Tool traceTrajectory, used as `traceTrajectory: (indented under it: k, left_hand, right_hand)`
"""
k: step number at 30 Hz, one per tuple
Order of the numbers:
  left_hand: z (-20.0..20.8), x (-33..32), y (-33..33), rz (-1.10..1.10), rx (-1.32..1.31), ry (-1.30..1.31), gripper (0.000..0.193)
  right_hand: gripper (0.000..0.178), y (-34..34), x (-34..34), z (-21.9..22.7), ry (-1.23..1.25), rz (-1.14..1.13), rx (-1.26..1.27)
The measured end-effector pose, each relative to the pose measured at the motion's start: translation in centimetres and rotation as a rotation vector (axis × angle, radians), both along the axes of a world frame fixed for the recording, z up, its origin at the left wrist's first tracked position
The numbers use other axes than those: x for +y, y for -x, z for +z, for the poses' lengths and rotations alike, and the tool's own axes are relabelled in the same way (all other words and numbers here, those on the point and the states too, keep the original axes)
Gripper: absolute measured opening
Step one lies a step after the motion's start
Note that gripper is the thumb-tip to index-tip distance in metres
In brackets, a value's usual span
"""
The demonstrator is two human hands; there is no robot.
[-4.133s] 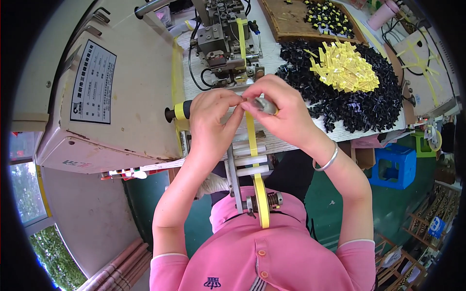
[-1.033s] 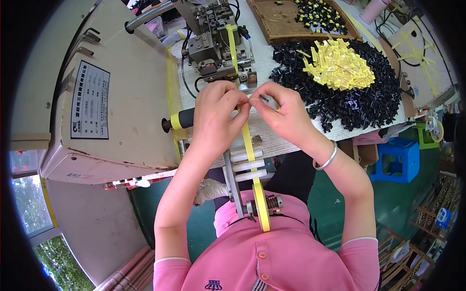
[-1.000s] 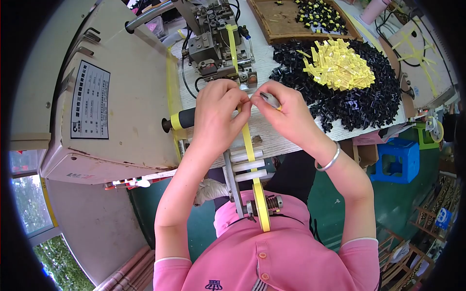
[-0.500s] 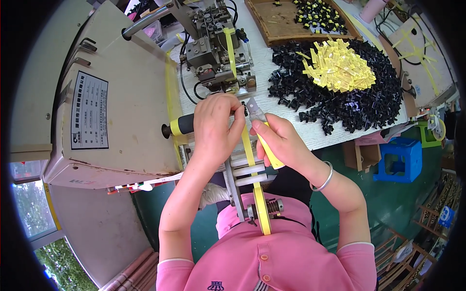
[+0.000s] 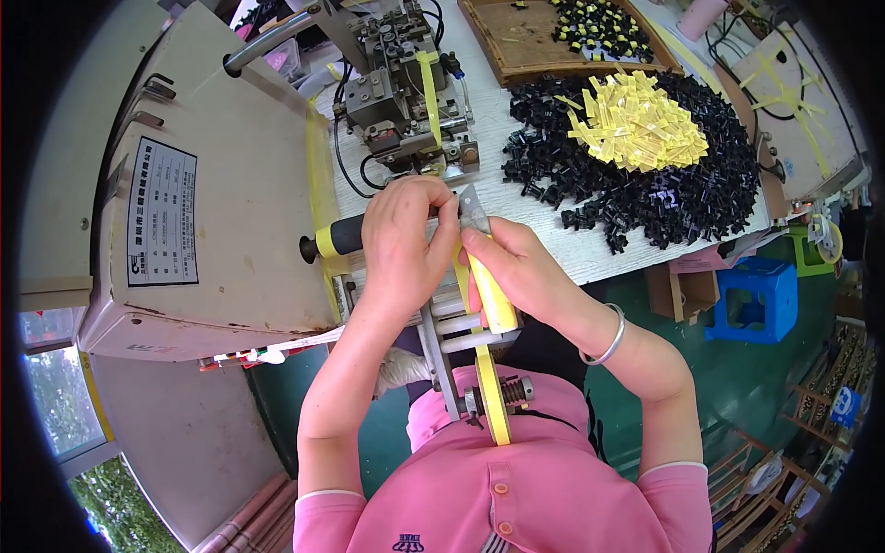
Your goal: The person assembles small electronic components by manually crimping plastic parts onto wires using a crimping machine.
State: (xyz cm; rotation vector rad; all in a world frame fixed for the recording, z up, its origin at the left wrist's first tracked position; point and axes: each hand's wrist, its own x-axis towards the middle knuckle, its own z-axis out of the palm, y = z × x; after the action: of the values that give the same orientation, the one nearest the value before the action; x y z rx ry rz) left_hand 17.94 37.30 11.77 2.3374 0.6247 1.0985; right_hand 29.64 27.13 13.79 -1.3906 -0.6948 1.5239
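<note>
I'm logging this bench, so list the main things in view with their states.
Left hand: fingers curled, contents unclear
Right hand: closed around the knife
Knife: blade exposed
Tape roll: mounted on a spindle
Yellow strips: heaped on the black parts
Black parts: piled loose
Wooden tray: partly filled with black-and-yellow pieces

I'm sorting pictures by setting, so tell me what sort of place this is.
Most likely a small factory or workshop: a metal machine with yellow tape on it stands on the bench, beside a big heap of small black parts and yellow strips.
</note>
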Motion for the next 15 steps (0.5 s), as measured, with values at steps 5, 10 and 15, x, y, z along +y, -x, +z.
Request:
traceTrajectory:
  k: [5, 10, 15]
  left_hand:
    - [1.4, 0.2, 0.8, 0.086, 0.019, 0.224, 0.01]
    - [2.6, 0.3, 0.9, 0.044, 0.268, 0.272, 0.011]
    - [2.3, 0.2, 1.1, 0.058, 0.244, 0.234, 0.01]
  right_hand:
    - [0.034, -0.4, 0.2, 0.3, 0.027, 0.038, 0.061]
    - [0.035, -0.2, 0.2, 0.0, 0.009, 0.041, 0.069]
    - [0.034, 0.5, 0.4, 0.0, 0.037, 0.0, 0.118]
